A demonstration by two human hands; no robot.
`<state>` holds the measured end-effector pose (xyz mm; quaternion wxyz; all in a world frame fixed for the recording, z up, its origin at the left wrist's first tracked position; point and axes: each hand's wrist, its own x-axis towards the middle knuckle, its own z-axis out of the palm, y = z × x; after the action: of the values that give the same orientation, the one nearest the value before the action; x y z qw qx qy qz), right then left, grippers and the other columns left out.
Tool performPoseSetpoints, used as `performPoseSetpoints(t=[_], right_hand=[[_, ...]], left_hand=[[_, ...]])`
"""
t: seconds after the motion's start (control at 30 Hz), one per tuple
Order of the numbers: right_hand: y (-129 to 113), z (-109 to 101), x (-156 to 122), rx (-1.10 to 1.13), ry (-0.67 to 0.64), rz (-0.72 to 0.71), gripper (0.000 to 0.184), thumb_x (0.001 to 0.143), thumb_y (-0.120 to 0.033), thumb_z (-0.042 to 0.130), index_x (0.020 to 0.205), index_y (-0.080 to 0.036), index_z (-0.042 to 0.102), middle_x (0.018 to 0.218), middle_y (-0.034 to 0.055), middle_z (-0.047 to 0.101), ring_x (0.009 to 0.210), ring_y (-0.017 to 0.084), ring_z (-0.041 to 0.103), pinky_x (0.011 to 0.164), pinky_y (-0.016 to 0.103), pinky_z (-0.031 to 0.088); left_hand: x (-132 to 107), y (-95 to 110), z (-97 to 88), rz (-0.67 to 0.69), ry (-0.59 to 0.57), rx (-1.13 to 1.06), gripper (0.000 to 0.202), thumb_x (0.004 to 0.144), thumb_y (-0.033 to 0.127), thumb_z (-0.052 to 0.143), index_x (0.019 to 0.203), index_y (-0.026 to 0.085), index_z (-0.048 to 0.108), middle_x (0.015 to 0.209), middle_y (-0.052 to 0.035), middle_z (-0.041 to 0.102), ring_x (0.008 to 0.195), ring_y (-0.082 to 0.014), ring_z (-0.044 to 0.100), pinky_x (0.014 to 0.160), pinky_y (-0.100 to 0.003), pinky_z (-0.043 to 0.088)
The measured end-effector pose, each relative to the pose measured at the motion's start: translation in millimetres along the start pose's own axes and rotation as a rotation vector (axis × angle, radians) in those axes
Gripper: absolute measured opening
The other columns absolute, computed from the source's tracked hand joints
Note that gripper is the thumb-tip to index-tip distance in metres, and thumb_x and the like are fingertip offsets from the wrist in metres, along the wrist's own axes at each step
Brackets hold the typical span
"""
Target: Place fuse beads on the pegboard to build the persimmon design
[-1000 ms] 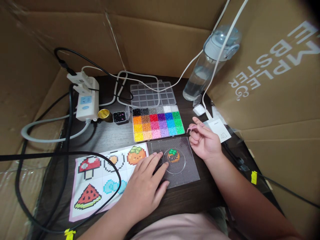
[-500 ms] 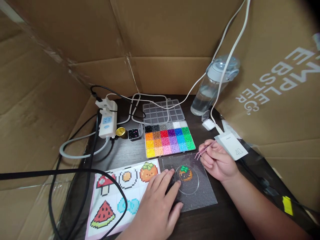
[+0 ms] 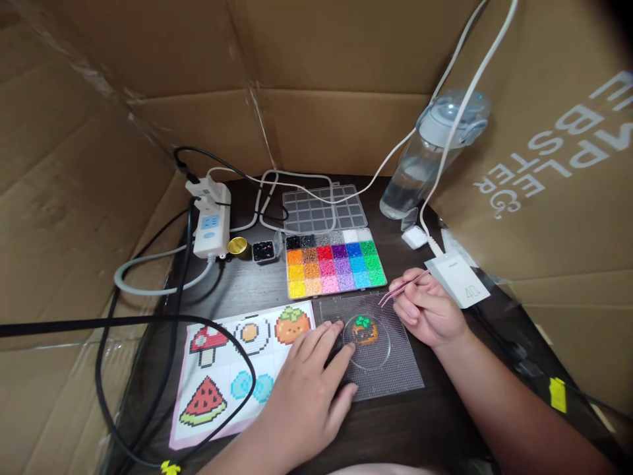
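Note:
My left hand (image 3: 316, 382) lies with fingers spread across the right edge of the pattern sheet (image 3: 225, 379) and the left side of the clear pegboard (image 3: 395, 369). Inside a clear ring on that board sits a partly filled persimmon of fuse beads (image 3: 364, 331), orange with a green top. Pink tweezers (image 3: 403, 287) are pinched in my right hand (image 3: 430, 310), their tips above the board's upper right part. Whether the tips hold a bead is too small to tell. Behind the board stands the bead box (image 3: 336, 264), its compartments filled with many colours.
A small box of black beads (image 3: 263, 251) and a gold cup (image 3: 238, 247) stand beside a power strip (image 3: 213, 221). At the back right are a water bottle (image 3: 428, 158), a small box of white beads (image 3: 414, 237) and a white power bank (image 3: 457, 280). A black cable (image 3: 182, 319) crosses the sheet.
The camera view has tilted slightly, so most things sit higher in the picture. My right hand has shifted the tweezers a little left relative to the board; my left hand stays in place.

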<state>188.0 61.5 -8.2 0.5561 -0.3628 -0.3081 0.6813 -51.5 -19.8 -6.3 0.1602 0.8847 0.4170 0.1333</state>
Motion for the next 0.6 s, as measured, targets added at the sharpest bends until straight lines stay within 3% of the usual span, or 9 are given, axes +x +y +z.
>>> performPoseSetpoints(t=[0.6], right_hand=[[1.3, -0.8, -0.7, -0.032, 0.035, 0.076, 0.026, 0.066, -0.032, 0.087, 0.081, -0.029, 0.065, 0.079, -0.0026, 0.077, 0.036, 0.004, 0.035, 0.037, 0.021, 0.025]], left_hand=[[-1.5, 1.4, 2.9, -0.019, -0.002, -0.035, 0.045, 0.091, 0.027, 0.060, 0.135, 0.017, 0.055, 0.150, -0.0164, 0.043, 0.136, -0.0343, 0.042, 0.110, -0.054, 0.041]])
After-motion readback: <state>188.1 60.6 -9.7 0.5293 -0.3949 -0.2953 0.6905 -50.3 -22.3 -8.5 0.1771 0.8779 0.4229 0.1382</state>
